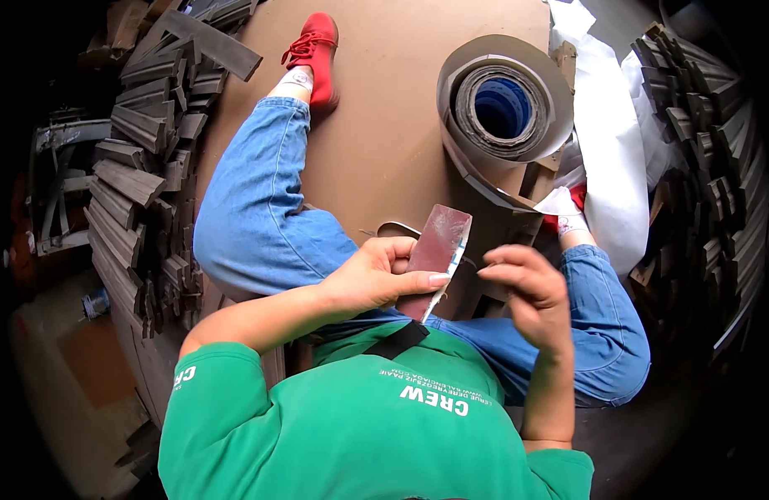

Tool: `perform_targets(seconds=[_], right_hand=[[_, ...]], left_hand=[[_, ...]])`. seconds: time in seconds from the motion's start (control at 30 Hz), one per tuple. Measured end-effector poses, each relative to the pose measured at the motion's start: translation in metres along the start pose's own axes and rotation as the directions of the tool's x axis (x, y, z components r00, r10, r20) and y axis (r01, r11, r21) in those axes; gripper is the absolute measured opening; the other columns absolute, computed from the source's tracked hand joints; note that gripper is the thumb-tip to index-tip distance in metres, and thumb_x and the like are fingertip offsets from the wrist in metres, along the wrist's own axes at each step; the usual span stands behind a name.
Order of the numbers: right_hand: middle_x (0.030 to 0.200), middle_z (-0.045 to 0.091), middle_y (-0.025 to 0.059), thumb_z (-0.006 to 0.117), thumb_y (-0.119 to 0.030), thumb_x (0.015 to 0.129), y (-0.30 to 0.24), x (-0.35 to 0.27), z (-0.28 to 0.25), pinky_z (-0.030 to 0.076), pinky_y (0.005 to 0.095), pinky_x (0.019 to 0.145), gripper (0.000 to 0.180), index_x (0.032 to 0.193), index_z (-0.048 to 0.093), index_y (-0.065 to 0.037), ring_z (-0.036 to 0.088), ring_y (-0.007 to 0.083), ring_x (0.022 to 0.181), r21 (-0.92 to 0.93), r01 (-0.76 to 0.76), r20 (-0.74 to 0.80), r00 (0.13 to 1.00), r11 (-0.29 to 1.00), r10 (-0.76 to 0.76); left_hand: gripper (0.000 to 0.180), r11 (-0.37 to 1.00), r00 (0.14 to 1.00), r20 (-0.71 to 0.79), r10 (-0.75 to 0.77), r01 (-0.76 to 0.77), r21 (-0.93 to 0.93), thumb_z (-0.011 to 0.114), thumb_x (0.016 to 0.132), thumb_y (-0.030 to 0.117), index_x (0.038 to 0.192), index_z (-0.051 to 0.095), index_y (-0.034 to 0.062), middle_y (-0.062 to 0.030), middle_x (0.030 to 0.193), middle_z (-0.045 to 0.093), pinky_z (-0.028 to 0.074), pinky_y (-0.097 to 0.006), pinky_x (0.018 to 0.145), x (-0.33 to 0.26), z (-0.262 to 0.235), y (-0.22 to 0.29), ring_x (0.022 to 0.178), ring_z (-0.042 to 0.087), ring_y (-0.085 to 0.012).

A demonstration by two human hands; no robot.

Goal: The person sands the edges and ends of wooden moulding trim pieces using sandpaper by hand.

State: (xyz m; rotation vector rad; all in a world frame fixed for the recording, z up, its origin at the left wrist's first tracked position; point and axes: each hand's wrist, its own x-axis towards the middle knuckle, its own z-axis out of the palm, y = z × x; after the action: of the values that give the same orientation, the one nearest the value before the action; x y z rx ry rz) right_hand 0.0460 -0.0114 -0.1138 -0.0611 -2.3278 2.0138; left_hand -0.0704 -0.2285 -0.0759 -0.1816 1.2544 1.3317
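Note:
A folded piece of sandpaper [434, 250], with a dusty dark-red face and a white backing marked in blue along its edge, stands tilted above my lap. My left hand [380, 271] is closed on it, thumb laid across the near face and the fingers behind. Just right of its edge, my right hand [530, 292] hovers apart from the sandpaper. Its fingers are loosely bent and a little spread, with nothing visible in them.
Between my legs lies a brown board [384, 100]. A roll of sheet material [505, 104] with a blue core stands on it. Stacks of grey-brown moulding strips line the left [134, 179] and right [709, 167]. White plastic sheeting [609, 142] drapes beside the roll.

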Motion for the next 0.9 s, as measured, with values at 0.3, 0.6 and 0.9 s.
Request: perform_targets(seconds=[0.3, 0.6, 0.9], right_hand=[[0.097, 0.068, 0.0102, 0.075, -0.002, 0.075, 0.013, -0.036, 0.058, 0.051, 0.0307, 0.073, 0.006, 0.079, 0.071, -0.001, 0.062, 0.0214, 0.082, -0.219, -0.151, 0.078, 0.982, 0.964, 0.171], [0.075, 0.066, 0.0078, 0.05, 0.006, 0.091, -0.004, -0.024, 0.051, 0.051, 0.0273, 0.067, 0.049, 0.137, 0.047, -0.01, 0.065, 0.0159, 0.066, -0.058, -0.299, 0.005, 0.954, 0.953, 0.299], [0.065, 0.062, 0.0178, 0.057, -0.007, 0.088, 0.03, -0.044, 0.039, 0.05, 0.0454, 0.06, 0.052, 0.138, 0.042, -0.008, 0.064, 0.0367, 0.058, -0.469, -0.335, -0.048, 0.934, 0.817, 0.355]], left_hand=[[0.022, 0.976, 0.986, -0.102, 0.131, -0.147, -0.161, 0.069, 0.09, 0.022, 0.103, 0.06, 0.0071, 0.0024, 0.075, 0.063, 0.031, -0.016, 0.044, -0.015, 0.009, -0.068, 0.055, 0.051, -0.0003], [0.02, 0.931, 0.943, -0.087, 0.321, -0.331, -0.152, 0.07, 0.089, 0.011, 0.101, 0.057, 0.0024, -0.0038, 0.079, 0.064, 0.052, -0.027, 0.059, -0.029, 0.003, -0.067, 0.064, 0.062, -0.0107], [0.024, 0.949, 0.961, 0.099, 0.257, -0.232, -0.213, 0.07, 0.089, 0.01, 0.106, 0.056, 0.0013, -0.0052, 0.083, 0.064, 0.052, -0.026, 0.061, 0.01, 0.024, -0.064, 0.069, 0.063, -0.0113]])
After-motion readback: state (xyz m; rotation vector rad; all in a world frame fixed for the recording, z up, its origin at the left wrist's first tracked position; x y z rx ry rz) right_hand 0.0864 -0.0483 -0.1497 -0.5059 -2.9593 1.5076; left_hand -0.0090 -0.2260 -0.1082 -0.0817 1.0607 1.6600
